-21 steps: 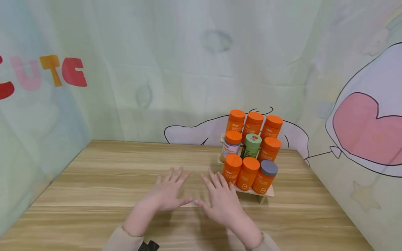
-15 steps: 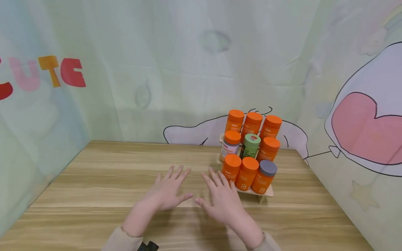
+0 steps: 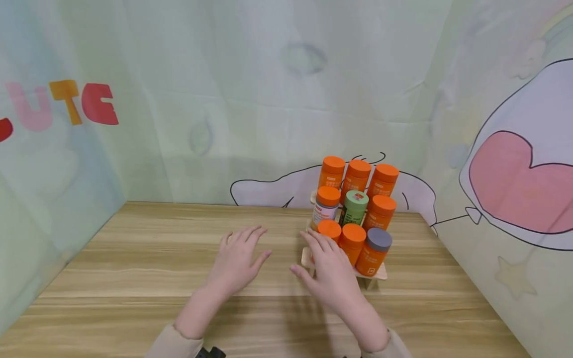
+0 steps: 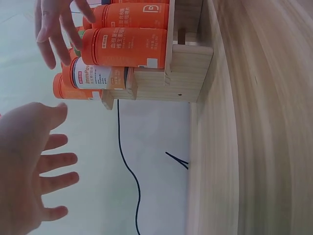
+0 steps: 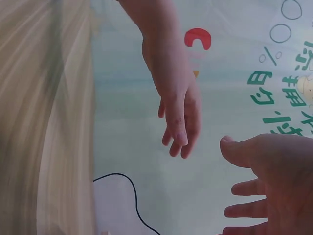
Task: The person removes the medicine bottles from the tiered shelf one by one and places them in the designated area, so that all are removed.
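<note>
A stepped wooden rack (image 3: 380,272) bears three rows of supplement jars, mostly orange with orange lids. Among them are a green jar (image 3: 354,214), a white-labelled jar (image 3: 323,213) and a grey-lidded orange jar (image 3: 372,253). My right hand (image 3: 332,273) hovers over the rack's front left corner, partly covering the front-left orange jar (image 3: 329,228). Its fingers are slightly bent and hold nothing; whether they touch that jar I cannot tell. To the left, my left hand (image 3: 235,261) is raised above the table with relaxed, spread fingers and nothing in it.
The wood-grain table (image 3: 147,268) reaches back to a printed cloth backdrop (image 3: 250,124). Cloth also hangs along both sides, with a balloon drawing (image 3: 524,164) on the right. The rack stands near the table's back right.
My right hand has shifted right, closer to the front-left jar, its fingers bending a little. My left hand's fingers have bent slightly and its wrist has turned. The jars stay on the rack.
</note>
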Motion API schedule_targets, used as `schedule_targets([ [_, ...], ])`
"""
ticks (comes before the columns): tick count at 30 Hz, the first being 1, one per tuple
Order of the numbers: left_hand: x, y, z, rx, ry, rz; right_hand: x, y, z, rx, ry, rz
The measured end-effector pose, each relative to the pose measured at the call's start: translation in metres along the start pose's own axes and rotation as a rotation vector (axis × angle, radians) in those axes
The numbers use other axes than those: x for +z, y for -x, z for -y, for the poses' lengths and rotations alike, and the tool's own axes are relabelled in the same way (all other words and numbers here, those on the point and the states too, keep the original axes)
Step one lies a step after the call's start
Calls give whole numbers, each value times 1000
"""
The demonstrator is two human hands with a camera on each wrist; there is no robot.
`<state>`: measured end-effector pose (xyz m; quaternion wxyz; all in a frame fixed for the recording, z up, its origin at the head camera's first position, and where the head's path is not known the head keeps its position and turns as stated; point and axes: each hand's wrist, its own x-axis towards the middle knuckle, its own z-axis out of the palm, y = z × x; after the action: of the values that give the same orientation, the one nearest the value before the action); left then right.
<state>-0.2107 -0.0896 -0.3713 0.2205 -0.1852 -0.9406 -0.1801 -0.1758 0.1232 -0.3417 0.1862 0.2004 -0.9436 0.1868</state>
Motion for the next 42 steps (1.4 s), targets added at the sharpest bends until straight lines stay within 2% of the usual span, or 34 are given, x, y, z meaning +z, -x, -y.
schedule_targets([
  [5,1,-3,-3,18,36,-156,-5,-2,-4,-38,-37,-121],
  [11,9,-5,-3,-17,134,-349,-5,-3,-8,-70,-86,-234],
  [15,13,-6,-1,-27,159,-427,-6,-4,-10,-106,-111,-321],
  [20,15,-12,-1,-35,191,-454,-11,-7,-22,-159,-149,-471],
  [27,21,-30,-1,-52,275,-499,-25,-10,-48,-181,-265,-657],
  [33,28,-44,-2,-14,287,-500,-30,-8,-69,-175,-300,-687],
  [36,36,-54,-1,6,293,-499,-32,-9,-82,-201,-342,-693],
  [40,46,-63,-1,7,327,-488,-37,-9,-101,-242,-434,-716],
  [42,50,-66,-3,-6,366,-474,-40,-8,-111,-244,-516,-743],
])
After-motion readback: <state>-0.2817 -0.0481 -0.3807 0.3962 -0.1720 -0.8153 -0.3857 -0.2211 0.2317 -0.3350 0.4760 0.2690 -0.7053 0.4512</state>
